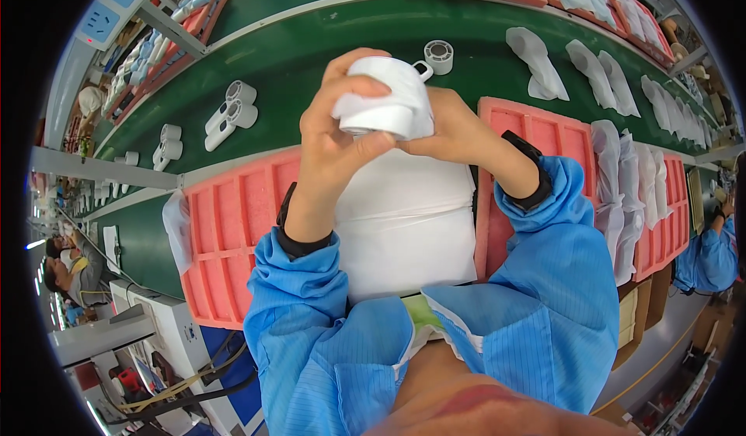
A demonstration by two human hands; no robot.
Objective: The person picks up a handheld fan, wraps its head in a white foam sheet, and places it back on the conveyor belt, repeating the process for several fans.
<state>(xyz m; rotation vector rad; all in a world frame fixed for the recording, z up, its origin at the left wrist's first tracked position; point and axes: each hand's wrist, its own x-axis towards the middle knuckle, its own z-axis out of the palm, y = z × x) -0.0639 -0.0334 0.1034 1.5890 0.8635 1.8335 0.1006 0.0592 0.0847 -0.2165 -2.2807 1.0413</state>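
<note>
Between both hands, raised over the far part of the work area, is a white hair-dryer-shaped device partly covered by a thin white wrapping. My left hand curls round its left side, thumb underneath and fingers over the top. From the right, my right hand grips the wrapped side; some of its fingers are hidden behind it. Below the hands lies a stack of white wrapping sheets or sleeves. Just beyond stands another white device with a round, ringed end facing up.
A green conveyor belt crosses ahead, carrying bare white devices at left and wrapped ones at right. Pink divided trays flank the stack; the right one has wrapped pieces beside it. Other people sit farther off.
</note>
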